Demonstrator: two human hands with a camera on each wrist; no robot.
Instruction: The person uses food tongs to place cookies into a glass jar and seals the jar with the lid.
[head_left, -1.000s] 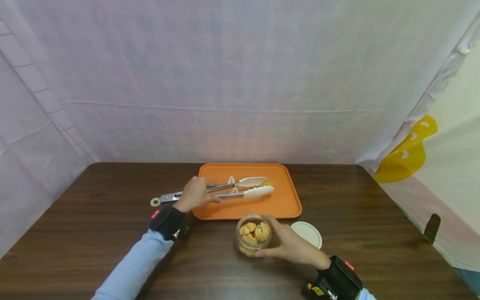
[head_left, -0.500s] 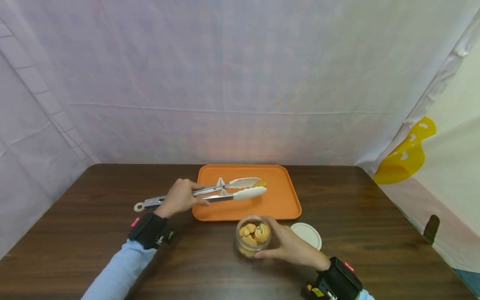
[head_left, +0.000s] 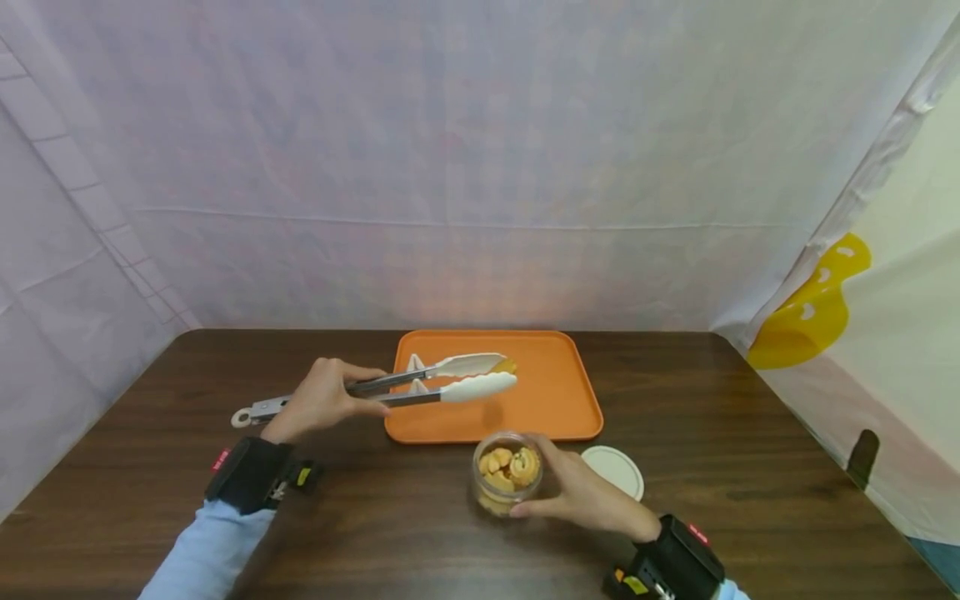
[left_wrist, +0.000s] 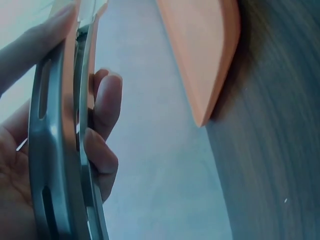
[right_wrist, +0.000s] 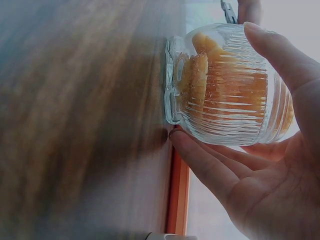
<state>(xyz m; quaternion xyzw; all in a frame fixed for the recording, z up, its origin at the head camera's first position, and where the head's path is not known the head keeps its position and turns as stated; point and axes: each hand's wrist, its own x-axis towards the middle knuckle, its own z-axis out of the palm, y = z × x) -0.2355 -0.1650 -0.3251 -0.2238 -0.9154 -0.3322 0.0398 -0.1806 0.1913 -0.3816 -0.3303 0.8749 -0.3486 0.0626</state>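
Note:
My left hand [head_left: 324,398] grips a pair of metal tongs [head_left: 401,398] with white scalloped tips. Between those tips, over the tray's left half, is a small golden cookie [head_left: 508,366]. In the left wrist view, the thumb lies along one metal arm of the tongs [left_wrist: 55,135] and curled fingers bear on the other. My right hand [head_left: 585,492] holds a ribbed glass jar [right_wrist: 230,95] by its side, thumb and fingers on opposite sides. The jar stands uncovered on the table, with several golden cookies [head_left: 510,465] inside.
An orange tray [head_left: 558,400] lies behind the jar on the dark wooden table [head_left: 420,533]. Just right of the jar is a round white lid [head_left: 617,470], partly behind my right hand. Pale cloth [head_left: 450,167] hangs along the table's far edge.
My left hand has moved left and a little toward me, bringing the tongs and cookie along. My right hand and the jar have kept their place.

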